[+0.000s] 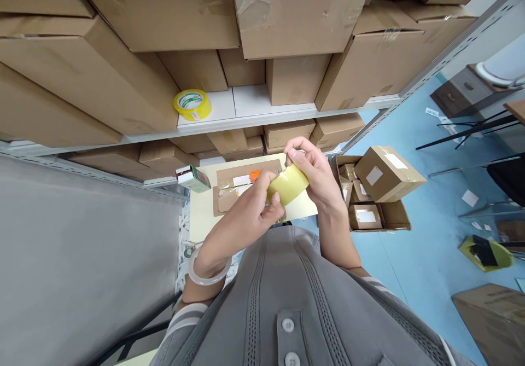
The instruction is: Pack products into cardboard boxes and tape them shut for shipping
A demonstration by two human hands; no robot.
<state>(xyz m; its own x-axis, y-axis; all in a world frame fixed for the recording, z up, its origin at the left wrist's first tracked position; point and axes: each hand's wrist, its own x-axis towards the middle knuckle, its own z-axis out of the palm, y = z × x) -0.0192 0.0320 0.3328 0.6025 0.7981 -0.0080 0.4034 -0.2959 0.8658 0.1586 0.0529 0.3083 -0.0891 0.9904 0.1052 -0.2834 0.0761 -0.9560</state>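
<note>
Between my two hands, above the table's near side, is a roll of yellow packing tape (289, 184). My left hand (264, 199) grips the roll's left side, thumb pressed on it. At the roll's upper right edge, my right hand (314, 169) holds on with bent fingers and thumb. Behind my left hand, a flat cardboard piece with clear tape (225, 183) lies on the pale yellow table (199, 213). An orange item (255, 176) sits on it beside white labels, partly hidden by my hand. A small green and white box (193, 179) stands at the table's far left corner.
A second yellow tape roll (192, 105) lies on the shelf edge (246, 120). Cardboard boxes (295, 16) fill the shelves ahead. To the right, an open carton (396, 215) on the blue floor holds several small boxes, with a larger box (388, 174) tilted on top.
</note>
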